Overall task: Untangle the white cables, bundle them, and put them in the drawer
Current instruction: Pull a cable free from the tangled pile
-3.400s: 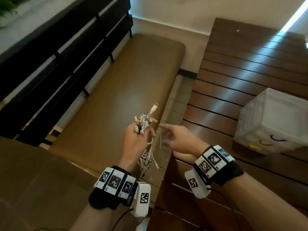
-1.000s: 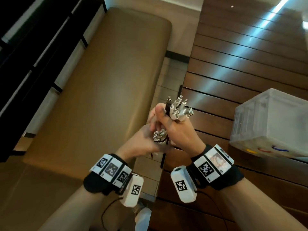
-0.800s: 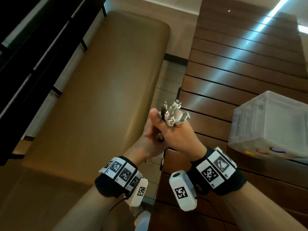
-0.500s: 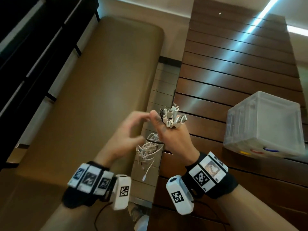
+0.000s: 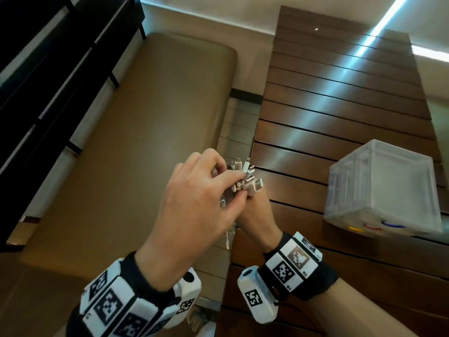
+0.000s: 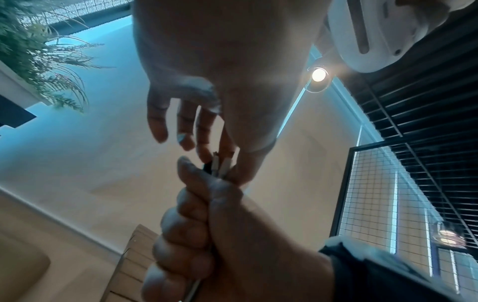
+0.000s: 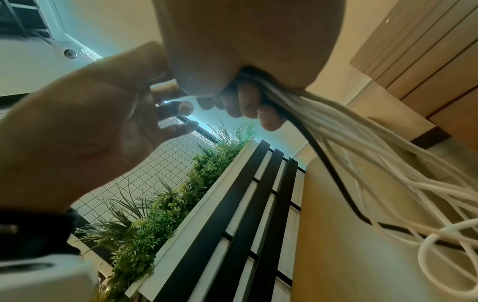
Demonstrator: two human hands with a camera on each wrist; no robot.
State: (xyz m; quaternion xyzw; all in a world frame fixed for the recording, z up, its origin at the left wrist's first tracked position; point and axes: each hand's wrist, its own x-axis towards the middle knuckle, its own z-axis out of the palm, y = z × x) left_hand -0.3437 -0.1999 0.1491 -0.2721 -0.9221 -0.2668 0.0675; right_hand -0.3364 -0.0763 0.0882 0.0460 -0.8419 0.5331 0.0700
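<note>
The white cables are gathered in one bunch, their plug ends [image 5: 247,177] sticking up above my right hand [image 5: 256,212], which grips the bunch in a fist. My left hand [image 5: 239,188] lies over it from the left and pinches the plugs [image 6: 222,163] between thumb and fingers. In the right wrist view the white cables [image 7: 375,163] fan out below the fist to the right, with one black cable [image 7: 333,173] among them. The translucent plastic drawer box [image 5: 381,186] stands on the wooden slatted table [image 5: 328,105] to the right, apart from both hands.
A brown padded bench [image 5: 150,132] runs along the left, with a dark slatted backrest [image 5: 48,69] behind it. A gap of tiled floor [image 5: 233,142] separates bench and table. Both hands are in the air over this gap, at the table's left edge.
Half a second ago my left hand was open and apart, left of the bunch. It has come across onto the plug ends and hides the hanging loops. The right hand keeps its grip.
</note>
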